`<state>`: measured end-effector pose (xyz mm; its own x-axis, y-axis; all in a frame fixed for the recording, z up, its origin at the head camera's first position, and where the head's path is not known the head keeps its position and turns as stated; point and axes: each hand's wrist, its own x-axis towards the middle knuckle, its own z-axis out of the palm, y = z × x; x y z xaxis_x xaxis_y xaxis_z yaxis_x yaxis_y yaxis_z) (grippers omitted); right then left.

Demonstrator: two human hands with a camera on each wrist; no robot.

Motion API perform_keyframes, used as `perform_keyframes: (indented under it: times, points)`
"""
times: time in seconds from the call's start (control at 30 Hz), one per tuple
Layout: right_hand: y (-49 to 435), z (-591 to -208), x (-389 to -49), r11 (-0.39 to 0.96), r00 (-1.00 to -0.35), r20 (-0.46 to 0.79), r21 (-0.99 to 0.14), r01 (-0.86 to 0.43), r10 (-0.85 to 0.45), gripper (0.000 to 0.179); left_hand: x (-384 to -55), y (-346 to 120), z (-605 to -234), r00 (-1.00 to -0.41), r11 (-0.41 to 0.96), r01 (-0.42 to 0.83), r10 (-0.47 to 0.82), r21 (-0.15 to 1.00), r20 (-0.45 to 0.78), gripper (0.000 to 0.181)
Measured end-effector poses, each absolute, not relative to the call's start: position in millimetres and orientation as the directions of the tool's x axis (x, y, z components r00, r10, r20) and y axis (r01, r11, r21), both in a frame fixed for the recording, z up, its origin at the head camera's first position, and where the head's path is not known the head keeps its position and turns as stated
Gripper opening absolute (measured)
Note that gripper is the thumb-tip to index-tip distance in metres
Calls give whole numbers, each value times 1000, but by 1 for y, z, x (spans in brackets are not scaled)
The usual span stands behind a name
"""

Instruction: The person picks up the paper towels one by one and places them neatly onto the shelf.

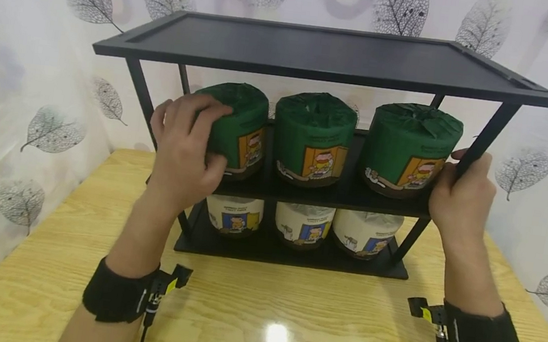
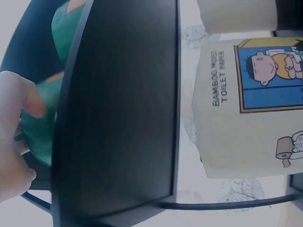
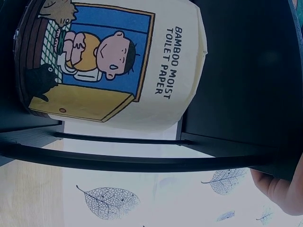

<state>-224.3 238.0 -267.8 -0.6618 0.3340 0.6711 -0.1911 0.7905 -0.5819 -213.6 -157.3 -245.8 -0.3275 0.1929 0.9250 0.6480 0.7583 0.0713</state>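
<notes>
A black rack [image 1: 339, 53] holds wrapped toilet paper rolls on its middle and bottom levels. My left hand [image 1: 184, 148] holds the left green toilet paper roll [image 1: 235, 109], fingers bent over its top and side and thumb at its front. In the left wrist view, part of that roll is hidden by the middle shelf [image 2: 123, 104]. My right hand [image 1: 465, 200] grips the rack at its right front post [image 1: 489, 134], thumb in front and fingers behind. Beside it stands the right green roll [image 1: 412, 148], and a middle green roll [image 1: 314, 136] stands between the two.
Three cream toilet paper rolls stand on the bottom level: left [image 1: 234, 212], middle [image 1: 303, 226] and right [image 1: 366, 233]. The rack rests on a wood-grain table [image 1: 288, 309]. Behind hangs a pale leaf-patterned curtain [image 1: 62, 54].
</notes>
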Motion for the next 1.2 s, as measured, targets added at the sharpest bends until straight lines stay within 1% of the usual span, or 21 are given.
perform_keyframes:
  times: [0.1,0.23,0.33,0.43,0.67,0.9,1.07,1.2]
  points:
    - [239,-268,-224,796,-669,665,-578,-179,332,30,-208,-149,-245,-314,786,617,212,29,925,54]
    - [239,-268,-224,798,-682,654,-578,-171,328,31,-205,-140,-250,-352,825,565,240,1,905,52]
    - [239,-268,-224,797,-680,655,-579,-174,328,30,-205,-137,-253,-383,859,512,251,-22,889,54]
    - [238,-268,-224,795,-680,656,-580,-176,328,30,-205,-136,-254,-391,873,487,249,-30,886,55]
    - [239,-267,-223,789,-681,648,-591,-166,342,31,-205,-138,-252,-382,846,533,269,-27,884,51]
    - [238,-268,-224,798,-669,667,-575,-181,328,30,-209,-146,-248,-385,808,588,324,-41,864,50]
    - [237,-268,-223,796,-671,666,-576,-185,326,30,-212,-151,-248,-389,791,611,341,-38,856,51]
    - [237,-268,-223,788,-675,660,-586,-188,329,30,-214,-156,-248,-380,763,645,365,-40,850,50]
